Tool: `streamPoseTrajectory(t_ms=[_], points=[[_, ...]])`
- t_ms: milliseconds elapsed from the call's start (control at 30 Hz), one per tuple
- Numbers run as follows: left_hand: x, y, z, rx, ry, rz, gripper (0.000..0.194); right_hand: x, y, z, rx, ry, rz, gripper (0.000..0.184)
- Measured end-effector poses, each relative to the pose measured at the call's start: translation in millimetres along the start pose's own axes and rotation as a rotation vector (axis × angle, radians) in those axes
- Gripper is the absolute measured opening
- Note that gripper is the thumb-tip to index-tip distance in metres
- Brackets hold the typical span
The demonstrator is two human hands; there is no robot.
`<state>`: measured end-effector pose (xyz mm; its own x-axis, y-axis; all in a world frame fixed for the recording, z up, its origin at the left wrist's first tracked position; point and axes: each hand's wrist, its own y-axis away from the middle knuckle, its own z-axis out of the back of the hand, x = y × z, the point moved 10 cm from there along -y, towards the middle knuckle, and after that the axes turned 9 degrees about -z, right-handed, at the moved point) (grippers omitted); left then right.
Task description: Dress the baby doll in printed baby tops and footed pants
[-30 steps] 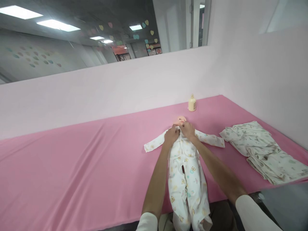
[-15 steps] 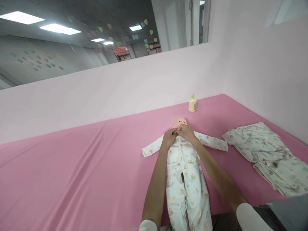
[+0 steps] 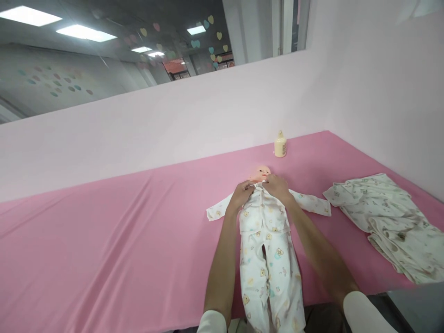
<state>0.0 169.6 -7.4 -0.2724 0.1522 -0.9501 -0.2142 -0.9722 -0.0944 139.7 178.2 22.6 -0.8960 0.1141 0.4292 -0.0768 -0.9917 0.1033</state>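
Note:
A baby doll point(image 3: 260, 173) lies on its back on the pink table cover, its head toward the wall. It wears a white printed baby jacket point(image 3: 252, 218), sleeves spread to both sides, and matching trousers point(image 3: 251, 273) whose legs reach the near edge. My left hand point(image 3: 243, 193) has its fingers closed on the jacket's collar at the left of the neck. At the right side of the collar, my right hand point(image 3: 276, 186) pinches the cloth just below the doll's chin. The fingertips of both hands are partly hidden.
A cream pump bottle point(image 3: 280, 145) stands behind the doll near the wall. To the right lies a folded pile of printed white cloth point(image 3: 385, 217). The pink cover point(image 3: 145, 249) has long creases at left. A window point(image 3: 138, 41) runs above the white wall.
My hands have moved apart along the collar, left hand to the left and right hand to the right. More of the jacket's neckline shows between them.

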Motion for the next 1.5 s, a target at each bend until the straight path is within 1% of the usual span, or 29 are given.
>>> streamPoseTrajectory(t_ms=[100, 167, 233, 333, 500, 633, 733, 800, 867, 900, 967, 1033, 1133, 1233, 1367, 1500], points=[[-2.1, 3.0, 3.2, -0.017, -0.012, 0.052, 0.022, -1.8, 7.0, 11.8, 0.001, 0.003, 0.005, 0.026], [-4.7, 3.6, 3.0, -0.011, -0.046, 0.055, 0.02, 3.9, 14.8, 13.3, 0.023, 0.009, 0.03, 0.029], [-6.1, 3.9, 2.8, -0.01, -0.066, 0.051, 0.017, 12.1, 22.2, 8.8, 0.059, 0.023, 0.058, 0.028], [-5.2, 5.0, 2.8, -0.004, -0.054, 0.061, 0.015, 20.8, 28.2, 0.3, 0.079, 0.087, 0.088, 0.019], [-7.0, 6.5, 5.3, 0.003, -0.078, 0.05, 0.014, 20.1, 27.8, -5.5, 0.076, 0.198, 0.089, 0.022], [-9.9, 6.3, 6.0, 0.004, -0.101, 0.028, 0.013, 20.4, 27.0, -4.3, 0.042, 0.236, 0.079, 0.027], [-15.0, 8.6, 7.3, 0.008, -0.138, 0.021, 0.013, 22.4, 25.5, -5.4, 0.027, 0.243, 0.085, 0.026], [-23.7, 11.7, 6.5, 0.028, -0.167, -0.01, 0.024, 22.2, 23.5, -4.5, 0.021, 0.208, 0.086, 0.021], [-33.9, 15.6, 1.6, 0.084, -0.196, -0.049, 0.037, 21.0, 21.8, -1.4, 0.028, 0.108, 0.093, 0.012], [-37.7, 17.6, -1.9, 0.121, -0.219, -0.06, 0.037, 20.3, 21.4, 0.9, 0.034, 0.052, 0.102, 0.01], [-41.9, 20.6, -7.4, 0.178, -0.291, -0.065, 0.026, 19.4, 22.5, 3.9, 0.082, -0.065, 0.131, 0.016], [-44.7, 21.1, -9.8, 0.199, -0.386, -0.081, 0.014, 19.0, 25.9, 5.1, 0.161, -0.148, 0.163, 0.021], [-49.3, 18.9, -13.2, 0.212, -0.496, -0.149, 0.012, 20.3, 33.5, 5.7, 0.287, -0.236, 0.198, 0.018], [-52.5, 16.7, -16.6, 0.22, -0.536, -0.212, 0.01, 21.6, 39.0, 6.9, 0.359, -0.275, 0.199, 0.013], [-57.3, 16.4, -17.7, 0.209, -0.521, -0.262, 0.012, 21.4, 41.0, 7.3, 0.374, -0.263, 0.191, 0.01], [-59.4, 18.8, -17.4, 0.213, -0.476, -0.25, 0.017, 22.0, 40.8, 6.7, 0.334, -0.208, 0.221, 0.013]])
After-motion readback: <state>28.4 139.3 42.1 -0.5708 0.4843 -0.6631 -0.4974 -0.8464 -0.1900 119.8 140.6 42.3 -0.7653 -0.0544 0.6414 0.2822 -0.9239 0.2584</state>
